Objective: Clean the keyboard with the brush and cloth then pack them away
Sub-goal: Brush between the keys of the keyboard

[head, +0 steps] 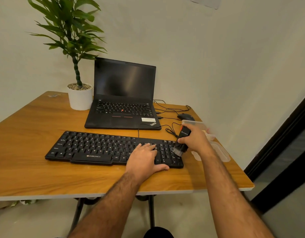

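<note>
Brush (182, 141) is gripped in right hand (194, 138), bristles pressed on keyboard (103, 148) right end, just below the fingers. Left hand (144, 160) is laid flat, fingers relaxed on keys.

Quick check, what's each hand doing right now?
Left hand: open, flat on the keyboard, fingers straight, holding nothing.
Right hand: grips the brush, bristles down on the keyboard's right end.
</note>
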Available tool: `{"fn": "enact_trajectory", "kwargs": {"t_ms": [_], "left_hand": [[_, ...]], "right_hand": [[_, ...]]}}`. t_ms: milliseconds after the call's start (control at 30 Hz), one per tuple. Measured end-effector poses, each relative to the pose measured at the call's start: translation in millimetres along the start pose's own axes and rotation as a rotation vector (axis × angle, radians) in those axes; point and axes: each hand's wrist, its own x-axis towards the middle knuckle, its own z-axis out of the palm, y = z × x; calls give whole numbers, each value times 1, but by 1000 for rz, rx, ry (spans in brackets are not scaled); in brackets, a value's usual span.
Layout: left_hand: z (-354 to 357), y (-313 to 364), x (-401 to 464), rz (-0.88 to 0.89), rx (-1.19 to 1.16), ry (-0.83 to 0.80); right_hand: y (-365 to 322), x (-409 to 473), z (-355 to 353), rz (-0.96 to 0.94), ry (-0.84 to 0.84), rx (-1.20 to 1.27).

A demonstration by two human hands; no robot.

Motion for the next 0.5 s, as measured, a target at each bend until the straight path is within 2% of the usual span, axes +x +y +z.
{"fn": "enact_trajectory", "kwargs": {"t_ms": [367,500], "left_hand": [[-2,3,-1,-14,10,-12],[-2,4,-2,-14,5,-2]], "right_hand": [[17,-65,-6,-106,77,-40],[17,-77,5,-123,215,72]]}}
